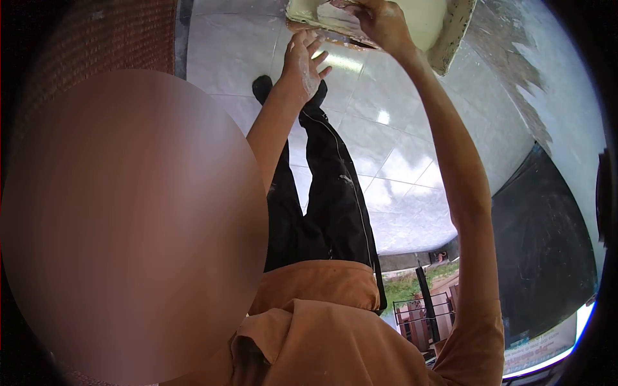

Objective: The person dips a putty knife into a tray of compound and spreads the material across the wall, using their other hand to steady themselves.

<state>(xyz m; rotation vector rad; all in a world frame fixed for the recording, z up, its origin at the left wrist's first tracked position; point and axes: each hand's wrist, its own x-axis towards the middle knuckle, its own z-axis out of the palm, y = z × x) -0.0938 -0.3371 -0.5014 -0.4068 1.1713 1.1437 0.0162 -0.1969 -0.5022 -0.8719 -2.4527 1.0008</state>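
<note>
At the top of the head view my right hand [385,27] reaches over a shallow tray [454,32] of pale, creamy material. Its fingers are closed on something at the tray's near side, partly cut off by the frame edge, which I cannot make out. My left hand [305,64] is just below the tray's left part, fingers spread, with white smears on the palm and wrist. Nothing shows in it. The tray's near rim is stained brown.
Below the hands are my black trousers [335,186] and dark shoes on glossy pale tiles [219,51]. A woven brown surface [116,38] lies upper left. A dark panel [547,244] stands at right, beside a patchy wall [560,83]. A large blur covers the left.
</note>
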